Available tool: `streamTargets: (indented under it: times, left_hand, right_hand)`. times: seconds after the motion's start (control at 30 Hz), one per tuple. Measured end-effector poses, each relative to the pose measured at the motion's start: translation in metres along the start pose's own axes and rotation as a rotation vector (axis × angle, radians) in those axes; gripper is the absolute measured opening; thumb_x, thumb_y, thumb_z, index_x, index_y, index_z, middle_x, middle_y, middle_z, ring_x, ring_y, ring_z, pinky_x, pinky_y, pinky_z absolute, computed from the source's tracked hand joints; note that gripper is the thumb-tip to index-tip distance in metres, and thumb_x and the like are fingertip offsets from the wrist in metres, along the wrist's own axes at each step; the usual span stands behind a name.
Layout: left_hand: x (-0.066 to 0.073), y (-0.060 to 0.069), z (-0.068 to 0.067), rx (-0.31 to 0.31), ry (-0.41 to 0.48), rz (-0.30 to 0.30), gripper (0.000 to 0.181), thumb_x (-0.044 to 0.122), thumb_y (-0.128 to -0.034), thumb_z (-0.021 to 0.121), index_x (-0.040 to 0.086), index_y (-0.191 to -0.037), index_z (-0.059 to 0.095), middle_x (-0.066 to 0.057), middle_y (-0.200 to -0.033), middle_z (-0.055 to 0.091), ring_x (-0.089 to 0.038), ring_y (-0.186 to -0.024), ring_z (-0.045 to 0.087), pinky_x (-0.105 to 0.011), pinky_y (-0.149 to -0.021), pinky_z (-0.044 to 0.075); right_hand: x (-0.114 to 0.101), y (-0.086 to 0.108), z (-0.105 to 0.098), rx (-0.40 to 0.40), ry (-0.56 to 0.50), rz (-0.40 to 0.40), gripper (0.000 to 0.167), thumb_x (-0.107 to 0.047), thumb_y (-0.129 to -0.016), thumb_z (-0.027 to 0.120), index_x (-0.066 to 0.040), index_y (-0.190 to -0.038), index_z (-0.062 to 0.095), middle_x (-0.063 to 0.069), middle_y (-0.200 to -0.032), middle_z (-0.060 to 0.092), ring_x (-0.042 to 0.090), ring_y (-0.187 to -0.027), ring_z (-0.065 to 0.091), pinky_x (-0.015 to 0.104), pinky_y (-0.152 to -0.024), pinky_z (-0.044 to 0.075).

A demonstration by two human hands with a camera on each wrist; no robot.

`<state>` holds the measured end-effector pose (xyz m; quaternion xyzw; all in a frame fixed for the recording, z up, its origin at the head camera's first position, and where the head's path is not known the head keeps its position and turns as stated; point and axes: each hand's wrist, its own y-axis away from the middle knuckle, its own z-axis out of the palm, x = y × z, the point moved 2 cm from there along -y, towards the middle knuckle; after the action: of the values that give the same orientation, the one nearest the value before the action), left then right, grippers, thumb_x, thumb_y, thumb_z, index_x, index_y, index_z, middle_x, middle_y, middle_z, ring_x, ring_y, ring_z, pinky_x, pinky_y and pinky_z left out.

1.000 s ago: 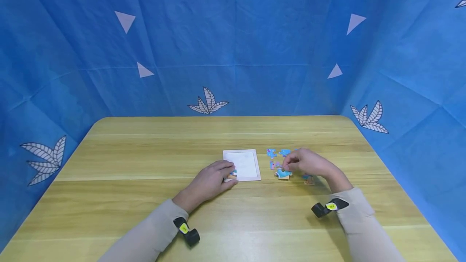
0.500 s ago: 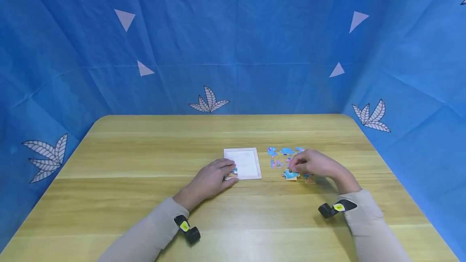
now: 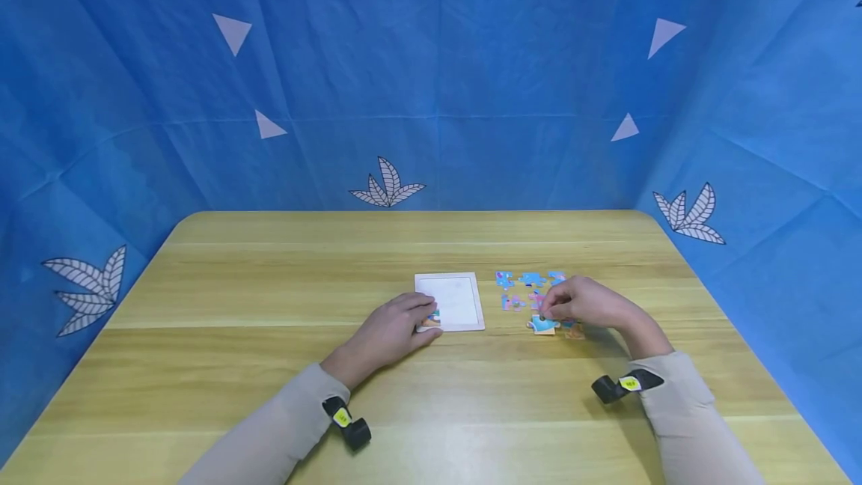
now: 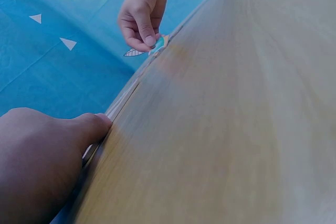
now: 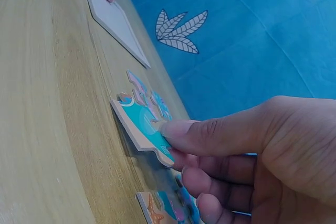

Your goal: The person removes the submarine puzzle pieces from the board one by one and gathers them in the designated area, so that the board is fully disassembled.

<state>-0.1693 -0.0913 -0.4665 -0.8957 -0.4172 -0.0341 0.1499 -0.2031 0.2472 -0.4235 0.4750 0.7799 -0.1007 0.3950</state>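
My right hand [image 3: 584, 302] pinches a teal jigsaw piece [image 5: 144, 129] with a sand-coloured edge between thumb and fingers. In the right wrist view this piece is held tilted, with a shadow beneath it. Several loose pieces lie about that hand, among them one with an orange starfish [image 5: 155, 211]. My left hand [image 3: 390, 331] rests on the lower left corner of a white square puzzle tray [image 3: 459, 302], its thumb at the near edge. Partly hidden under those fingers, a colourful piece [image 3: 434, 317] sits in the tray's corner.
Blue and pink loose pieces [image 3: 532, 279] lie right of the tray, some behind my right hand. Bare wooden tabletop [image 3: 303, 268] surrounds everything. A blue cloth [image 3: 431, 81] with leaf and triangle prints hangs behind the table and along its sides.
My right hand has moved a little to the right, carrying the teal jigsaw piece away from the tray. The left hand keeps its place on the tray.
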Motion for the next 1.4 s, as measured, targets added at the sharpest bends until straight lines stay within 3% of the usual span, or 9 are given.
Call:
streamTargets:
  times: [0.73,1.13,1.27,1.4]
  left_hand:
    - [0.001,0.000,0.000,-0.001,-0.005,-0.006,0.054,0.048,-0.0957,0.059,0.006,-0.129,0.064,-0.007,-0.133,0.059,-0.024,-0.125,0.053,-0.036,-0.107,0.041]
    - [0.000,0.000,0.001,0.018,0.011,-0.009,0.053,0.047,-0.0949,0.060,0.005,-0.128,0.065,-0.007,-0.132,0.060,-0.024,-0.124,0.054,-0.036,-0.107,0.041]
    - [-0.001,0.000,0.002,0.012,0.032,-0.033,0.054,0.048,-0.0943,0.061,0.005,-0.128,0.064,-0.007,-0.133,0.060,-0.024,-0.125,0.053,-0.036,-0.107,0.041]
    - [-0.001,0.000,0.003,0.002,0.043,-0.052,0.055,0.048,-0.0940,0.061,0.006,-0.129,0.064,-0.008,-0.133,0.059,-0.024,-0.125,0.053,-0.037,-0.107,0.042]
  right_hand:
    - [0.001,0.000,0.001,-0.006,-0.008,0.012,0.009,-0.010,-0.093,0.066,-0.007,-0.088,0.073,0.003,-0.081,0.066,0.019,-0.070,0.053,0.034,-0.065,0.048]
    - [-0.006,0.000,0.003,0.048,0.020,-0.008,0.010,-0.014,-0.095,0.065,-0.008,-0.092,0.072,0.003,-0.078,0.060,0.017,-0.064,0.049,0.030,-0.058,0.045]
    - [-0.013,-0.002,0.005,0.085,0.067,-0.042,0.011,-0.013,-0.096,0.062,-0.009,-0.099,0.073,0.002,-0.085,0.063,0.016,-0.064,0.047,0.029,-0.056,0.043]
    - [-0.020,-0.005,0.008,0.125,0.096,-0.076,0.012,-0.012,-0.096,0.063,-0.009,-0.103,0.072,0.001,-0.093,0.067,0.016,-0.071,0.051,0.031,-0.062,0.046]
